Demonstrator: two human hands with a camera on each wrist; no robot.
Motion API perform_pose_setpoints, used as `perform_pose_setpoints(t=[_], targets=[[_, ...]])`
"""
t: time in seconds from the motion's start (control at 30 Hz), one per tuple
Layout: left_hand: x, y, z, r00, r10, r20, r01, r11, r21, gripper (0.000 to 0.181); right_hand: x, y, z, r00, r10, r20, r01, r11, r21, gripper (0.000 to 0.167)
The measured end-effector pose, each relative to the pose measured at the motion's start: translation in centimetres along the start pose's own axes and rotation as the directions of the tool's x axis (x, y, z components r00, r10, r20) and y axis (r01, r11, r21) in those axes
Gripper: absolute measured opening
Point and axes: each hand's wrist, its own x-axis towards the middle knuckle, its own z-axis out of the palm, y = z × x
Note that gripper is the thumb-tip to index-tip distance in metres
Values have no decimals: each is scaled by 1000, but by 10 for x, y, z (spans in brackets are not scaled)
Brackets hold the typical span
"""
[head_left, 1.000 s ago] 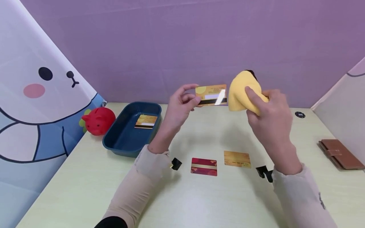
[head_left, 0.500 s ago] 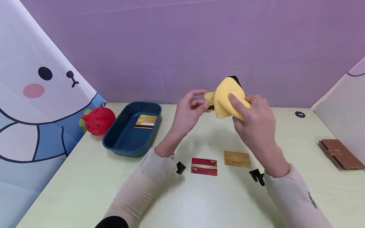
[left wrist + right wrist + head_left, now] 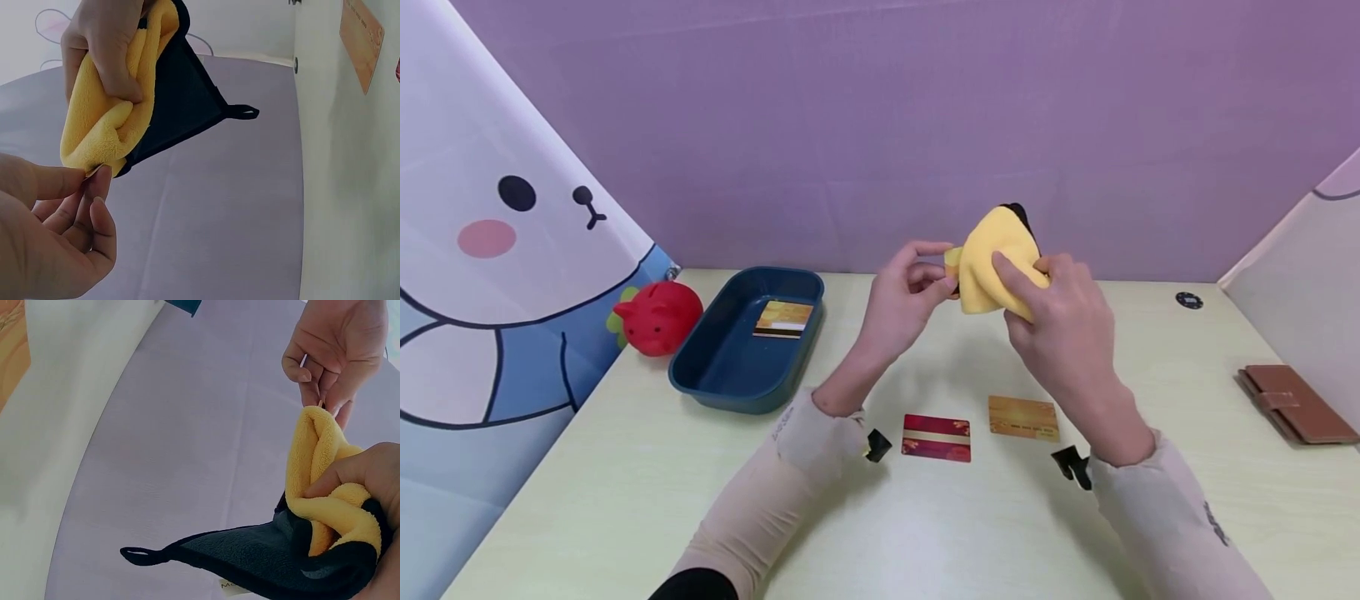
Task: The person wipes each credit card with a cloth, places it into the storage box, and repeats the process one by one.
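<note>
In the head view the left hand (image 3: 902,304) pinches the left end of a gold card (image 3: 952,262) above the table. The right hand (image 3: 1067,321) grips a yellow cloth (image 3: 996,258), which is folded round the rest of the card and hides it. In the left wrist view only a thin edge of the card shows between thumb and finger, against the cloth (image 3: 100,131). The dark grey back of the cloth (image 3: 250,550), with a black loop at its corner, hangs free in the right wrist view.
A red card (image 3: 936,438) and a gold card (image 3: 1023,418) lie on the table (image 3: 925,533). Left stands a blue tray (image 3: 715,358) with a gold card (image 3: 782,319) inside, beside a red piggy bank (image 3: 662,318). Right are a brown wallet (image 3: 1300,405) and a black chip (image 3: 1189,300).
The right hand has brought the cloth left and over the card, which stood uncovered beside it a second ago. The left hand has shifted right and slightly down, still pinching the card.
</note>
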Motion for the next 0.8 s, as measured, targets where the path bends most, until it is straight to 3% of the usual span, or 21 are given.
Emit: perform_pose_setpoints(t=[0.17,0.37,0.67,0.8], targets=[[1,-1,-2,1000,3,27,-2,1000,-13,34,0,2,0,1000,13,0,-13,1000,9,49],[3,4,-9,998,-37,48,38,999,-36,35,1,6,-3,1000,21,4,-21,999,25,53],[6,7,-16,997,-60,53,62,997,-46,35,3,14,-8,984,-135,114,118,982,145,58],[7,7,-19,997,-52,63,55,997,-53,34,4,17,-11,980,-153,130,134,981,141,60]])
